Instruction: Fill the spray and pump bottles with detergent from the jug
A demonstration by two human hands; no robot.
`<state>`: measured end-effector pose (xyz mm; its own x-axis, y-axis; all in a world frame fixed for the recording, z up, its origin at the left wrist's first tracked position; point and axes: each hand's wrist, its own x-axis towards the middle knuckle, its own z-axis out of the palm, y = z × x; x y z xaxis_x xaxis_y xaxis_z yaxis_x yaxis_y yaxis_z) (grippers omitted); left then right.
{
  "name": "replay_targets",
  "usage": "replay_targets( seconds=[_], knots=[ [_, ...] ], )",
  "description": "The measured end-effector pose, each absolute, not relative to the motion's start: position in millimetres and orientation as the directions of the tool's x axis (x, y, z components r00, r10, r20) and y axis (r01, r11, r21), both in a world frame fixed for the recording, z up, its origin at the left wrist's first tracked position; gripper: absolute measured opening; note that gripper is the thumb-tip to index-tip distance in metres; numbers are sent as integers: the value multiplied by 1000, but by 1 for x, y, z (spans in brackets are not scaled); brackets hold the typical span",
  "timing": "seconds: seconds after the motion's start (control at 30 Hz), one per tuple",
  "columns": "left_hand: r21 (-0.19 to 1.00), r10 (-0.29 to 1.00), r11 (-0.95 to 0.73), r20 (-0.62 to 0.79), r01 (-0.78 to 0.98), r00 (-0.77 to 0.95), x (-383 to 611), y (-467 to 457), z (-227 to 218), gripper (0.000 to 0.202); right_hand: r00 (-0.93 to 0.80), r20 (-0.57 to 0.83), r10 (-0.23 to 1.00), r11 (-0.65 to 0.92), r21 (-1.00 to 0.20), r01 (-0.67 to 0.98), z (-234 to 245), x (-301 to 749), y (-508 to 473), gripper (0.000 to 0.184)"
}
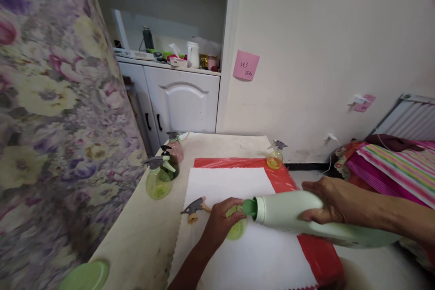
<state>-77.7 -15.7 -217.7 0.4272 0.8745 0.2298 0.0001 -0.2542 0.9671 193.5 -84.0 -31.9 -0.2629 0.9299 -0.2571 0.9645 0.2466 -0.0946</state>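
My left hand is closed around the neck of a small yellow-green spray bottle body, which has its spray head off. In my right hand is a large pale green jug, tilted nearly on its side. Its darker green spout meets the small bottle's mouth; whether liquid is flowing I cannot tell. Left of the bottle lies a detached grey and orange spray head on a white cloth.
A yellow-green spray bottle, a dark one and a pink one line the table's left edge. Another spray bottle stands back right on a red sheet. A green lid-like disc lies front left. A floral curtain hangs left.
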Motion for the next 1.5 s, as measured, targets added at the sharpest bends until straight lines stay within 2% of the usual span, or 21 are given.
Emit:
replay_targets(
  seconds=[1.5],
  knots=[
    [967, 878, -255, 237, -14, 415, -76, -16, -216, 20, -265, -270, 926, 251, -84, 964, -26, 189, -86, 49]
  ],
)
